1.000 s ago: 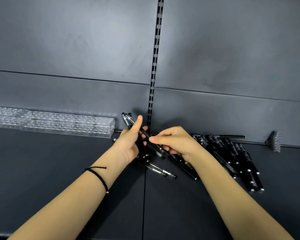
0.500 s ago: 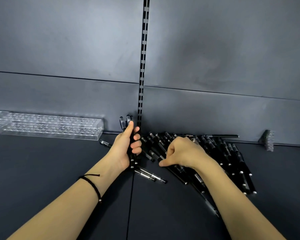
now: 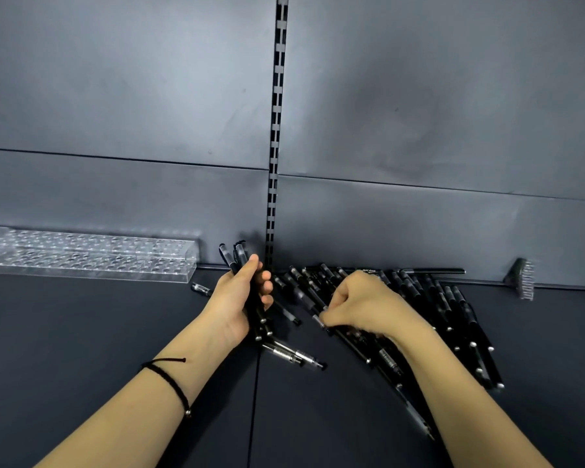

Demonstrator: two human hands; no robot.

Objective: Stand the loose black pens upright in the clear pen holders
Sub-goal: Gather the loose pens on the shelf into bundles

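My left hand (image 3: 242, 300) is closed around a bundle of black pens (image 3: 234, 256), held nearly upright, tips poking out above the fist. My right hand (image 3: 365, 304) rests on a pile of loose black pens (image 3: 450, 319) lying on the dark shelf, its fingers pinched on one pen (image 3: 321, 320) at the pile's left side. Clear pen holders (image 3: 92, 256) with rows of round holes stand at the back left against the wall, with no pens in them. Two pens (image 3: 294, 356) lie below my left hand.
A slotted metal upright (image 3: 275, 136) runs down the grey back wall. A small dark bracket-like part (image 3: 520, 276) lies at the back right. One single pen (image 3: 200, 288) lies between the holders and my left hand. The shelf surface (image 3: 81, 332) is dark grey.
My right hand left the bundle and dropped onto the pile, now pinching a pen there. My left hand tilted its bundle more upright. The view shifted slightly.
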